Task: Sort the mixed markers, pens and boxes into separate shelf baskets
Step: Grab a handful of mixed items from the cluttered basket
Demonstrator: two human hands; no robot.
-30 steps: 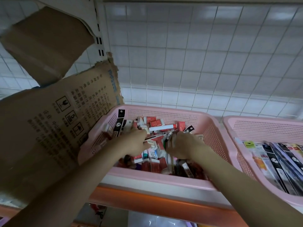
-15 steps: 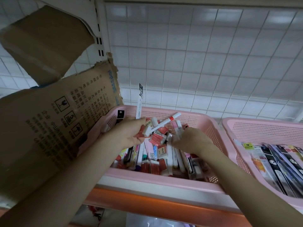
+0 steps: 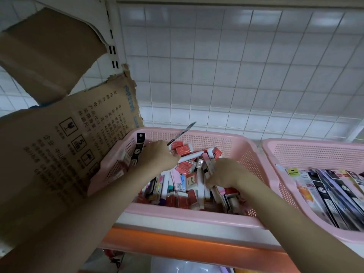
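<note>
One slim pen pack (image 3: 182,133) (in left hand (image 3: 157,155)) angles up-right.

Dim, flat indoor light with a cool cast — soft shadows, no glare. Wide-angle lens bends the edges; forearms near the bottom look blurred and dark.
</note>
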